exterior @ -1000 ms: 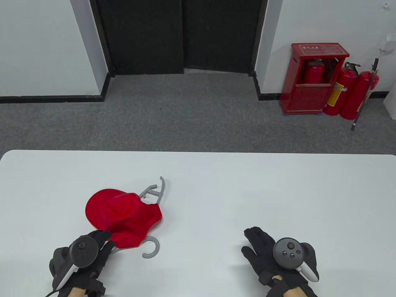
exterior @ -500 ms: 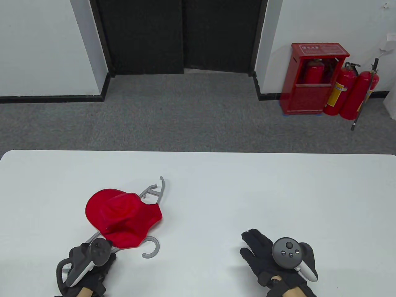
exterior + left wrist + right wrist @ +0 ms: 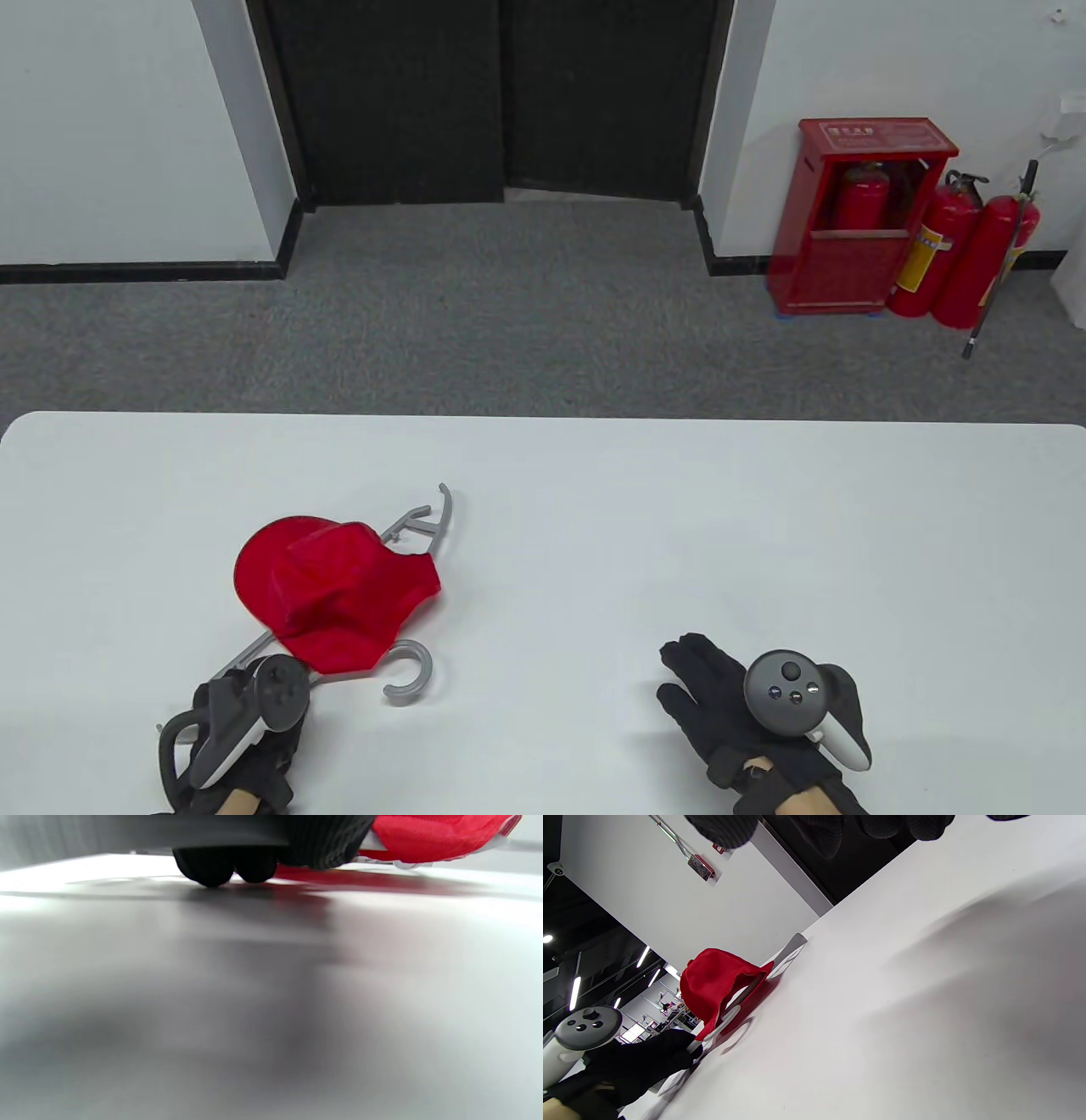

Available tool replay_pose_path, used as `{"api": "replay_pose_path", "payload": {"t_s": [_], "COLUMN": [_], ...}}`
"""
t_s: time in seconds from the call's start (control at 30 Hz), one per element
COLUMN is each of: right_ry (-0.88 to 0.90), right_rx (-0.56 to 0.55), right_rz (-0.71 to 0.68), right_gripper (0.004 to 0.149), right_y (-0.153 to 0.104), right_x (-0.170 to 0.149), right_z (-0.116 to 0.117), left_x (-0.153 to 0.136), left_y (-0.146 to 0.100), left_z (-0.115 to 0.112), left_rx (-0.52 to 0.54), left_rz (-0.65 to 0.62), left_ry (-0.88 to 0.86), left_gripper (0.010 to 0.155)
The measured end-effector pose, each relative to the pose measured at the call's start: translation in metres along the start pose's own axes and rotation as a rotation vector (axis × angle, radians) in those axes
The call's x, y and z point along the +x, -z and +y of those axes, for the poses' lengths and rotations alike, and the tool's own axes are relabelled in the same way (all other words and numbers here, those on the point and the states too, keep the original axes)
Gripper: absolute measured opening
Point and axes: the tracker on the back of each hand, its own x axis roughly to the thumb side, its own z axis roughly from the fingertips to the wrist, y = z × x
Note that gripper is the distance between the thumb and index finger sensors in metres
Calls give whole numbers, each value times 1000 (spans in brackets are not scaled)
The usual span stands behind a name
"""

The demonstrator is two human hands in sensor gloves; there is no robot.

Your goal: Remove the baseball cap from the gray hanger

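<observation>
1. My left hand [image 3: 242, 722] is closed around the near end of the thin gray plastic hanger [image 3: 413, 671]. In the right wrist view my black gloved fingers [image 3: 670, 1052] pinch the hanger's arm right where it leaves the cap. Purpose, as I read it: anchor the hanger so the cap can slide off without dragging the whole thing.
2. That end looks tipped up slightly. The right wrist view shows the hook off the white table [image 3: 679, 526], with its shadow below. A raised arm should give clearance under the fabric.
3. The red fabric baseball cap [image 3: 335, 586] is not off yet: it's draped over the hanger's middle, brim toward the far left. The hook curls out of its near edge and the hanger's other arm sticks out at the far side. Cap and hanger sit left of centre, near my edge of the table.
4. The left wrist view is mostly blurred tabletop. It shows only two fingertips [image 3: 208, 868] low to the surface and a red strip at the top, so no detail of the grip from there.
5. My right hand [image 3: 747, 713] holds nothing: fingers spread, flat on or just above the table, well apart from the cap. Probably parked until it's needed to pull the cap.
6. Risk: the fabric may snag on the hook.
</observation>
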Motion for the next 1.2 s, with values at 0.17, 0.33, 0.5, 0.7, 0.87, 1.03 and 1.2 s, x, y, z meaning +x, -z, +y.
{"api": "replay_pose_path", "payload": {"t_s": [0.17,0.33,0.5,0.7,0.87,1.03,1.2], "right_ry": [19,9,25,6,18,-18,-76], "right_rx": [8,20,24,26,-39,-196,-468], "right_rz": [4,5,7,-4,-70,-191,-365], "right_gripper": [68,67,67,67,66,64,58], "right_y": [0,0,0,-1,-3,-11,-24], "right_x": [0,0,0,2,9,21,44], "right_z": [1,0,0,-1,-7,-15,-25], "left_x": [-2,-6,-17,-18,-8,3,21], "left_y": [-5,-14,-28,-43,-50,-53,-59], "left_z": [22,46,68,83,88,88,88], "left_rx": [100,201,258,259,217,177,158], "left_rz": [-18,-55,-103,-212,-321,-376,-444], "left_ry": [-86,-225,-404,-665,-773,-795,-769], "left_gripper": [43,44,45,45,45,45,45]}}
